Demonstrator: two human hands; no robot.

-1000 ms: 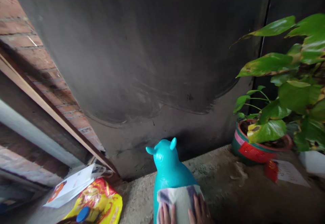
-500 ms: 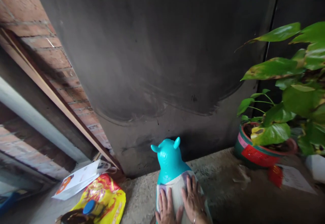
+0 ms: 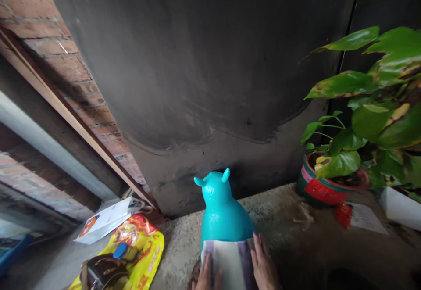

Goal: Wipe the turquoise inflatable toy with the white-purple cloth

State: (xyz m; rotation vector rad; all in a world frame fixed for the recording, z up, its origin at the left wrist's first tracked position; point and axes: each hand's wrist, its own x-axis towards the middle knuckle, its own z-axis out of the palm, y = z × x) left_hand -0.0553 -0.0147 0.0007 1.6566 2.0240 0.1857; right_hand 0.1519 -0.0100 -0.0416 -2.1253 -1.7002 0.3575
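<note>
A turquoise animal-shaped toy [image 3: 222,211] with two small ears stands on a rough concrete ledge [image 3: 279,224], facing the dark wall. A pale cloth with purple patches [image 3: 226,261] lies over its back. My left hand [image 3: 205,277] presses flat on the cloth's left side. My right hand [image 3: 265,266] lies flat along the cloth's right edge, against the toy's flank. Only the fingers of both hands show at the bottom edge.
A potted plant with large green leaves sits in a red and green pot [image 3: 324,189] at right, with a red tag [image 3: 344,215] and a paper sheet [image 3: 365,217] beside it. A yellow bag [image 3: 131,250], a dark bag [image 3: 101,272] and a white paper bag [image 3: 105,220] lie at lower left. Brick wall at left.
Both hands slid down the toy's back with the cloth, from near its neck half a second ago toward the lower back. The view shifted slightly.
</note>
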